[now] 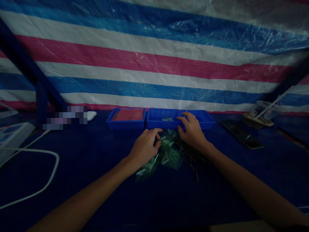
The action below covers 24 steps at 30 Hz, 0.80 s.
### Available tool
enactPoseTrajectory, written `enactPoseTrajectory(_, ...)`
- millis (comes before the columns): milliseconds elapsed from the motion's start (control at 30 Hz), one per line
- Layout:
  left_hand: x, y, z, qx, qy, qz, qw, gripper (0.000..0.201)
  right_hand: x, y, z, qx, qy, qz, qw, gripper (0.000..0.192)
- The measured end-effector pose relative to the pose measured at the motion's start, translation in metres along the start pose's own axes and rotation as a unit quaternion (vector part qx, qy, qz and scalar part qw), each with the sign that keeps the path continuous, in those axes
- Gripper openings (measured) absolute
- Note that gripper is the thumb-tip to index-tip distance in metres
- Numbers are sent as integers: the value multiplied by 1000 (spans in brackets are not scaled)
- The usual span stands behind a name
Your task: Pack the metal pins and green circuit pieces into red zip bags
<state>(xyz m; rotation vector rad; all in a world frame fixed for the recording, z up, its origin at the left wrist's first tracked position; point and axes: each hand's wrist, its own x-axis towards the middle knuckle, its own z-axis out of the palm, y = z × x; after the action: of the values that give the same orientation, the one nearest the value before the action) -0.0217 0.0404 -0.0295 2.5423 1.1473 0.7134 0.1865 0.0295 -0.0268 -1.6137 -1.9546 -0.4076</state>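
1. Two hands are at work on a dark blue table (pixel 72 167). Our left hand (pixel 145 146) lies on a heap of small green plastic bags (pixel 169 154), fingers curled loosely and close together, the tips touching the top bag; we cannot tell if they pinch it.
2. Our right hand (pixel 191 130) rests with fingers slightly spread, the tips on the front wall of the right blue tray (pixel 205 120), holding nothing that we can see.
3. Under and beside the right wrist many thin dark pins (pixel 193 156) lie scattered, just next to the bags.
4. We judge the sorting is at an early stage: the right tray, just beyond the fingers, holds only a few small pieces, and most of the heap remains on the table.
5. The left blue tray (pixel 126 119), beyond the left fingertips, shows a flat red sheet inside.
6. The bags look thin, glossy and wrinkled; the trays are hard, shallow and rectangular; the pins are straight and stiff.
7. Far right of the fingers lies a flat black phone (pixel 242 134); far left, a white cable (pixel 48 180).
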Motion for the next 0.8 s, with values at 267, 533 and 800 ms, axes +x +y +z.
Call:
enactPoseTrajectory(267, 0, 3, -1, 90, -7, -21, 996, 29, -17, -43, -40, 103, -49, -14, 993, 24)
enactPoseTrajectory(533, -2, 7, -12, -11, 156, 78, 985, 7, -22, -62, -38, 356, -149, 137, 912, 31)
enactPoseTrajectory(800, -14, 23, -18, -55, 117, 191, 973, 10, -24, -60, -39, 484, -43, 181, 855, 16)
